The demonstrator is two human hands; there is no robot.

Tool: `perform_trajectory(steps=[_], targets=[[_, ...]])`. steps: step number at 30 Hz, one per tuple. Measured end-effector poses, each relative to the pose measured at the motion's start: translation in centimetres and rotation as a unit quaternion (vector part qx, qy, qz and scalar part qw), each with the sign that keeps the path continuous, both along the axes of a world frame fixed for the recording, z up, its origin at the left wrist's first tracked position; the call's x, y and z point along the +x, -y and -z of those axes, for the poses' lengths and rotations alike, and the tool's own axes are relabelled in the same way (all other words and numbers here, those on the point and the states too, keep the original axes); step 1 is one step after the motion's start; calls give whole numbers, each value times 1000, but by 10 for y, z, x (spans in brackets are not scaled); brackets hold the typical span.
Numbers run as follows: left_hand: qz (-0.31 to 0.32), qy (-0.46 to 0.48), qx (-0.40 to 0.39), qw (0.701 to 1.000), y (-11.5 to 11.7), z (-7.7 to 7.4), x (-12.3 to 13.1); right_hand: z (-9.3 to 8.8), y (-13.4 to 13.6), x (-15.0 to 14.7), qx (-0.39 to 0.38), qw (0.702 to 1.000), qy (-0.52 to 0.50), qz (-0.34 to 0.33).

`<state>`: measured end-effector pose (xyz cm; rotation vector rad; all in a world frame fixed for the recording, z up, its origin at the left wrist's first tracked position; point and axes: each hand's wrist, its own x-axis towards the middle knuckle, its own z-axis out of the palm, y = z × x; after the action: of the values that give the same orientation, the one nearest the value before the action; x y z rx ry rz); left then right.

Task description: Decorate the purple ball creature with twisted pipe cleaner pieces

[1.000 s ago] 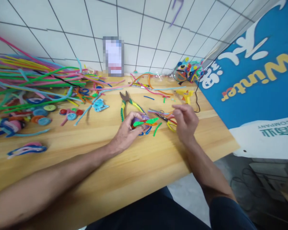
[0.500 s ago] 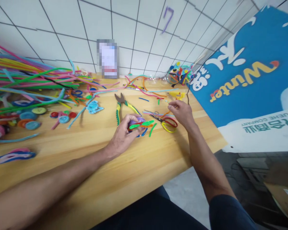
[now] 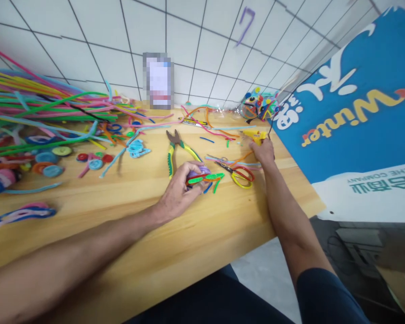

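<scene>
A purple coiled piece with green, red and orange parts [image 3: 205, 176] is held in my left hand [image 3: 182, 189], fingers wrapped round it, low over the table's middle. Farther right, my right hand [image 3: 264, 150] has its fingers closed on the handle of a yellow glue gun [image 3: 254, 136], whose nozzle points left. Scissors with red and yellow handles [image 3: 242, 175] lie between my hands. Behind my left hand are pliers with green and yellow handles [image 3: 177, 146], jaws facing the wall. Short green and blue pieces lie beside the held piece.
Many coloured pipe cleaners [image 3: 54, 105] and round coiled pieces [image 3: 52, 170] cover the table's left side. A blurred phone [image 3: 158, 81] leans on the tiled wall. At the back right stands a clear container of colourful bits [image 3: 260, 107], near a blue banner [image 3: 357, 99].
My right hand has moved back and slightly right, and has taken hold of the glue gun's handle. My left hand still holds the coiled piece. The whole view has shifted slightly.
</scene>
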<state>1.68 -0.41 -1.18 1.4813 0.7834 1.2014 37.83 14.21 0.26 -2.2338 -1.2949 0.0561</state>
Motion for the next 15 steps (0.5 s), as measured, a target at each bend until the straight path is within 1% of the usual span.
perform_trajectory(steps=[3,5,6,8,9,11,13,15], targets=[[1,1,6,1000,0,-1,-1,-1,-8,0,18,1000,-13,-6],[-4,-9,10,1000,0,-2,-1,-9,-8,1,50,998,-24,-29],[-7,-13,11,1000,0,-3,-1,-16,-6,0,75,995,-34,-53],[-12,-16,10,1000,0,-4,-1,-37,4,-6,124,982,-58,-128],[-13,-16,8,1000,0,-4,-1,-50,12,-13,136,974,-64,-167],[-14,-12,3,1000,-1,-4,0,-78,31,-32,129,961,-68,-235],[-16,-6,-5,1000,-2,-5,0,-103,53,-56,117,946,-46,-298],[-15,3,-19,1000,-2,-6,0,-120,74,-80,82,937,-13,-340]])
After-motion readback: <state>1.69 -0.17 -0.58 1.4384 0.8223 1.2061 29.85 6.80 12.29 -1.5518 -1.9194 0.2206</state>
